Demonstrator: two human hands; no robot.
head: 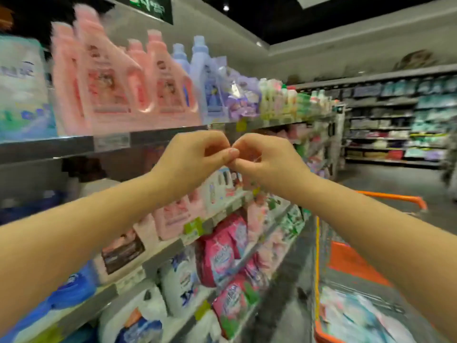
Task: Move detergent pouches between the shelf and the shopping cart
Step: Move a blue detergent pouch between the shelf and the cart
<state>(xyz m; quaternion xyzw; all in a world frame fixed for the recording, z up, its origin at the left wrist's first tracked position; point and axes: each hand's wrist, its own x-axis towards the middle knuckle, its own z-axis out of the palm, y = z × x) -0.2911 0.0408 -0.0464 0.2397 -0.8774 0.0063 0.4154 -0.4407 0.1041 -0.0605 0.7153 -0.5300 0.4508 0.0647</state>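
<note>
Fingers (228, 155) of left hand (193, 158) touch right hand (270, 160); cart pouches (358, 318) lie flat.

Pouches (222, 261) glossy plastic; shelf edge (49, 148) matt grey metal; cart (400, 197) wire metal, orange plastic rim.

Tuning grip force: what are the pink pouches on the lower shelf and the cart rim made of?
Pink pouches: probably flexible plastic film, glossy, creased, bulging sides. Cart rim: orange, smooth, likely plastic or coated metal; blur leaves it open.

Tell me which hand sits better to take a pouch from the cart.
Probably the right hand: the cart and its pouches lie below that arm; the left hand is on the shelf side.
</note>
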